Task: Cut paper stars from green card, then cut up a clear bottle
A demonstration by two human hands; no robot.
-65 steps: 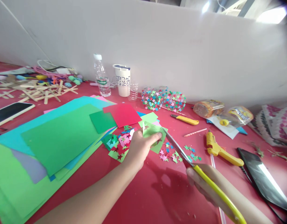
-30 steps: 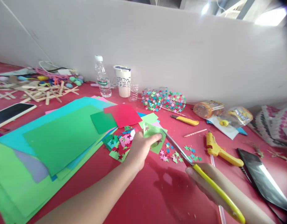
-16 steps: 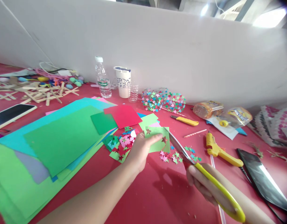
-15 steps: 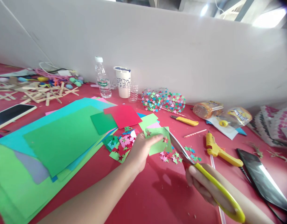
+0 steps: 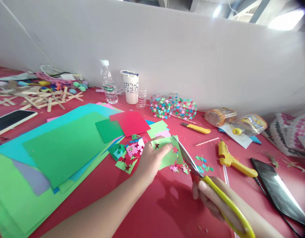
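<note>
A piece of light green paper (image 5: 169, 159) with star-shaped holes is pinched in my left hand (image 5: 152, 158), thumb lying across its face. My right hand (image 5: 211, 195) grips a pair of scissors (image 5: 231, 205) with yellow handles. Their blades reach up and left, with the tips at the paper's upper right edge; how far the blades are apart is hard to tell. Small paper stars (image 5: 203, 164) lie on the red table just beyond the scissors. Left of my left hand is a pile of coloured paper scraps (image 5: 129, 158).
Large coloured sheets (image 5: 65, 148) spread across the left, near wooden sticks (image 5: 50, 99) and a phone (image 5: 13, 120). A water bottle (image 5: 109, 82), a cup (image 5: 131, 87) and star-covered plastic (image 5: 164, 106) stand behind. To the right are a utility knife (image 5: 197, 128), a glue gun (image 5: 234, 160) and a black device (image 5: 278, 188).
My right hand and the scissors have shifted slightly left and down, the blades staying at the paper's right edge. The green paper has tilted slightly in my left hand.
</note>
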